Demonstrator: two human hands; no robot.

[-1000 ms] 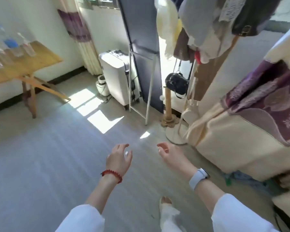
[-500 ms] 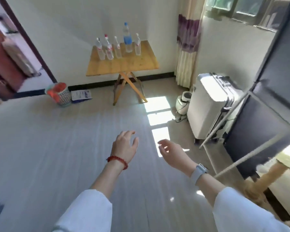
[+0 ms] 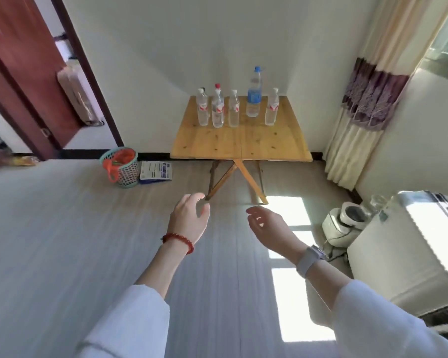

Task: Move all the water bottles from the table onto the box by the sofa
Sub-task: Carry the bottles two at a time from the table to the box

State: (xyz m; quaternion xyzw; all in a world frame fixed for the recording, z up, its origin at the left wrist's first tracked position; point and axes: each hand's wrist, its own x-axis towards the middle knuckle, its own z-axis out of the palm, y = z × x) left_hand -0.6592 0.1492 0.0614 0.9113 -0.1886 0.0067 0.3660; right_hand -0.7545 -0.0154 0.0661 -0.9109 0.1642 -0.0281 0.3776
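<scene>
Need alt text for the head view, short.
Two empty, open hands, left hand and right hand, reach toward a wooden folding table against a white wall, where several clear plastic water bottles stand upright, including a taller blue-labelled bottle.

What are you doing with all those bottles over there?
A person stands facing a wooden table by the wall, where the water bottles all stand upright in a row, the tall blue-labelled bottle among them. Both hands are held out empty: the left hand and the right hand hang loosely open above the floor, well short of the table. No bottle is picked up yet.
</scene>
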